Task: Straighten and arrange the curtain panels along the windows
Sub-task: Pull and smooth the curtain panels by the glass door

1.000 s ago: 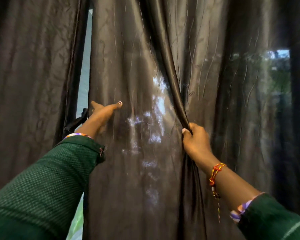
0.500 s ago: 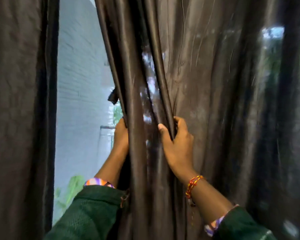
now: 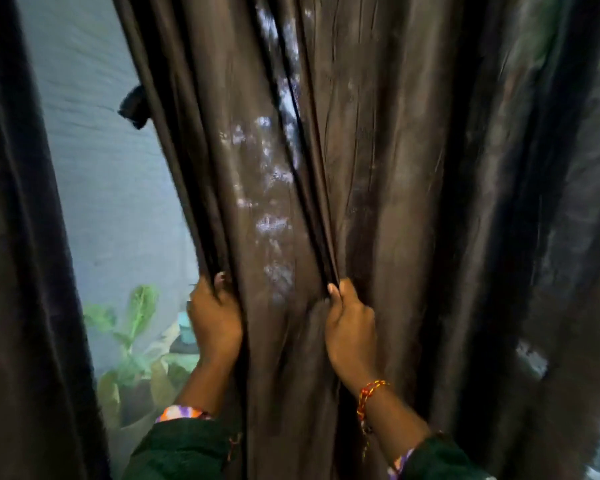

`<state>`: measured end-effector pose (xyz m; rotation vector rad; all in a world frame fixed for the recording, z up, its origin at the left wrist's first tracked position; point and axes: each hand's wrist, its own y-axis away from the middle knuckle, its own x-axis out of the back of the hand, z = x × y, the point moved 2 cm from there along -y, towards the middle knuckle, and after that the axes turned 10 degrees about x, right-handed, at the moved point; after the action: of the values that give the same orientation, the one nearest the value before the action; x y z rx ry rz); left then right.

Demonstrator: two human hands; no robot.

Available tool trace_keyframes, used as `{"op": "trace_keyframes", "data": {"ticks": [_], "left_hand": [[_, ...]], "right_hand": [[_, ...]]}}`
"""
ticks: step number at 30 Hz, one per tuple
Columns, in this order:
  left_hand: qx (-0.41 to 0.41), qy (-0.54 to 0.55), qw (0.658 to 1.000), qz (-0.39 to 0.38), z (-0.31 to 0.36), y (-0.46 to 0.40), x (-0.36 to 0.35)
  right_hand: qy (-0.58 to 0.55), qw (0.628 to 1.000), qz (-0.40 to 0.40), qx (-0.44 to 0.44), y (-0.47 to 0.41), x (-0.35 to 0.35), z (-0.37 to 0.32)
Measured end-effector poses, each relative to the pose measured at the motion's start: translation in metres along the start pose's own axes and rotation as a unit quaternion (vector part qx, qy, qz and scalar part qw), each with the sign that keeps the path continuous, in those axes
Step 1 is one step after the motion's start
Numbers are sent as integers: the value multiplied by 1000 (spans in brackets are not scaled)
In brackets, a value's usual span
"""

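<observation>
A dark brown, shiny curtain panel [image 3: 378,168] hangs in deep folds across the middle and right of the head view. My left hand [image 3: 213,322] grips the bunched left edge of this panel, fingers curled round the folds. My right hand [image 3: 350,327] pinches a fold further right at about the same height. Between my hands the fabric stretches flat. A second dark curtain panel [image 3: 18,271] hangs at the far left, apart from the first.
Between the two panels a window gap [image 3: 108,202] shows a pale brick wall outside and green plants [image 3: 136,341] low down. A small black tab [image 3: 134,107] sticks out from the gripped panel's left edge, high up. Light shows through at the far right edge.
My left hand went from pointing flat on the fabric to gripping the panel's left edge. Both hands sit lower in view, and the gap at the left has opened wider.
</observation>
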<state>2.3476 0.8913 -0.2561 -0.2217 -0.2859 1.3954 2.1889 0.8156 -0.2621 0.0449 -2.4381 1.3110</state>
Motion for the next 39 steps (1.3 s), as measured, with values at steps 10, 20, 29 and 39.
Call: {"op": "trace_keyframes", "data": {"ticks": [10,20,29,39], "left_hand": [[19,-99,990,102,-4,15,73],[-23,-37,996,73,65,123,-1],[-38,-6,999,-5,117,250,-108],[-71,45,984,-155,175,394,-226]], "right_hand": [[-42,997,-23,55,-2,3,29],[-68,990,-71,100,-2,95,53],[-26,996,-19,89,-14,221,136],[73,993,63,65,-15,358,217]]}}
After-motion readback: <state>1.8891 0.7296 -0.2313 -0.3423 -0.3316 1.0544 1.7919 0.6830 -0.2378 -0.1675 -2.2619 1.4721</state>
